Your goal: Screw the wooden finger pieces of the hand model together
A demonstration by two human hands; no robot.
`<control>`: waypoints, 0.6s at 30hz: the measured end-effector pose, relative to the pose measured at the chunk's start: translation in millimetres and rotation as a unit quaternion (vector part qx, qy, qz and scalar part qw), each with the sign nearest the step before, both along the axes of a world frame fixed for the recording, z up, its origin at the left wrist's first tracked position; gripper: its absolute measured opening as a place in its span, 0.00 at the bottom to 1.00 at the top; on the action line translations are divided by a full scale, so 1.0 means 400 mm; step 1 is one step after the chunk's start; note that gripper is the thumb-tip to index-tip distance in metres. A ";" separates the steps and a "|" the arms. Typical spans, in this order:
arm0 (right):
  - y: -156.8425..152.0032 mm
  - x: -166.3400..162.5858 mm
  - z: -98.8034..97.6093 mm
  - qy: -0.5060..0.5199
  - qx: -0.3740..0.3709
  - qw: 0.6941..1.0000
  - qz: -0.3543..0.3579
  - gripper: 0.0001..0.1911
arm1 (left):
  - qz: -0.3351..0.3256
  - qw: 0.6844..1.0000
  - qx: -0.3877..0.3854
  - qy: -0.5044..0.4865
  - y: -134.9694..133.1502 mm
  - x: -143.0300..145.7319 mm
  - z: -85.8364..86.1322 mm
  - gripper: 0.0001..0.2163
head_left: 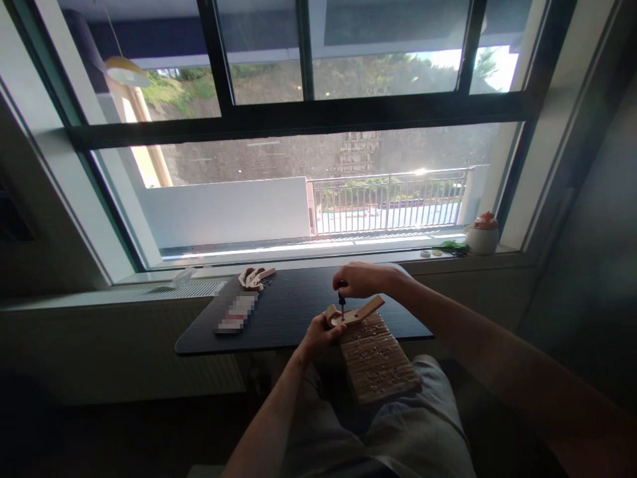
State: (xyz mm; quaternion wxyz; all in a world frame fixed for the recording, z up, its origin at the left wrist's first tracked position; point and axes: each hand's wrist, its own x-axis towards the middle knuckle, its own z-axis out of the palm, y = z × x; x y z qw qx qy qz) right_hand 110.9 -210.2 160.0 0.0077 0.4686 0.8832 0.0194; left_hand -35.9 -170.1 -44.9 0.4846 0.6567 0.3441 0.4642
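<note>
My right hand (pixel 365 279) is closed around the dark handle of a small screwdriver (pixel 342 298), held upright with its shaft pointing down. Below it, the tip meets a light wooden piece (pixel 365 311) with a curved end and a straight arm. Fingers of my left hand (pixel 320 336) grip that curved end from the left. The wooden piece rests at the far end of a thick brown wooden board (pixel 381 362), which lies across my lap and reaches the table edge. Any screw under the tip is too small to make out.
A dark table (pixel 293 315) stands before me, under a window. On its left lie several light wooden pieces (pixel 253 278) with small dark bits beside them, and a blurred-out flat object (pixel 237 314). A white jar (pixel 482 238) and a green item (pixel 450 246) sit on the sill.
</note>
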 end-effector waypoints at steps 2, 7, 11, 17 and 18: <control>0.002 0.005 0.000 0.001 -0.005 1.000 0.005 0.14 | 0.002 1.000 0.000 0.001 0.001 0.001 -0.003 0.25; 0.011 0.011 -0.012 0.003 0.007 1.000 0.001 0.13 | -0.002 1.000 -0.011 -0.005 -0.004 0.003 0.001 0.25; 0.013 0.012 -0.023 0.010 0.025 1.000 -0.006 0.14 | 0.003 1.000 -0.016 -0.005 -0.003 0.002 0.002 0.26; 0.003 0.005 -0.010 0.007 0.041 0.999 -0.029 0.14 | -0.012 1.000 0.003 -0.002 0.007 -0.002 -0.010 0.24; 0.001 0.003 -0.005 0.006 0.042 0.999 -0.029 0.14 | -0.012 1.000 0.004 -0.003 0.008 -0.002 -0.011 0.24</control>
